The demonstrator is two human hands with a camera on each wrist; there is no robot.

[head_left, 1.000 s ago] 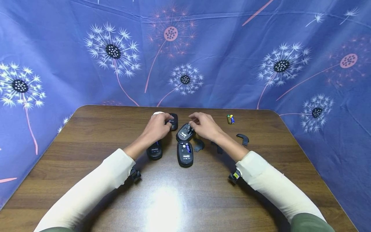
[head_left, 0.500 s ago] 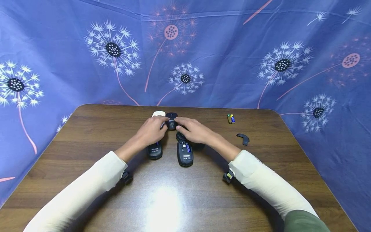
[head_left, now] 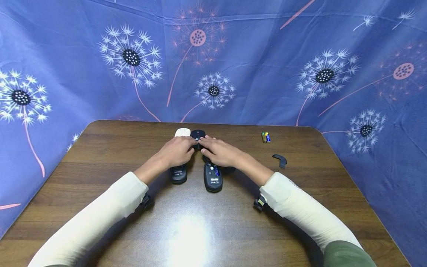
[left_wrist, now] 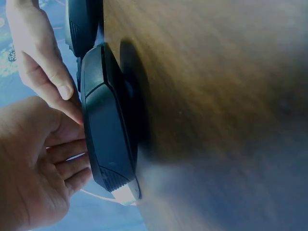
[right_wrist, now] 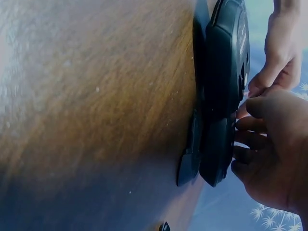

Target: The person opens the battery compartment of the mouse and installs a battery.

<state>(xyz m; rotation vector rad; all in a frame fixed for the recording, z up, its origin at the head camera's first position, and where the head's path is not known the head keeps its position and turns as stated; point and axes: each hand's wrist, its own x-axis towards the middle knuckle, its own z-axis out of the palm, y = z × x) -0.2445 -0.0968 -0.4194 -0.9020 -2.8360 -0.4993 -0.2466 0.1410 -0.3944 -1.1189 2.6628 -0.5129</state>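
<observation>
A black computer mouse point(head_left: 198, 134) lies at the back of the table, with the fingertips of both hands meeting over its near part. My left hand point(head_left: 176, 152) reaches in from the left, fingers stretched out. From the right comes my right hand point(head_left: 221, 152), its extended fingers resting there too. Under the left hand sticks out an upturned black mouse point(head_left: 178, 175). In front of the right hand lies another upturned mouse point(head_left: 212, 181) with a blue battery point(head_left: 217, 171) in its open bay. The right hand mostly hides a further mouse, seen from the side in the right wrist view.
A white mouse point(head_left: 182, 132) sits beside the black one at the back. Two small batteries point(head_left: 265, 137) and a curved black cover point(head_left: 281, 161) lie on the right of the wooden table point(head_left: 133, 215). A patterned blue cloth point(head_left: 257, 66) hangs behind the table.
My right hand has left the upturned mouse and moved left and back to the rear black mouse. My left hand has shifted slightly; its fingertips now meet the right ones.
</observation>
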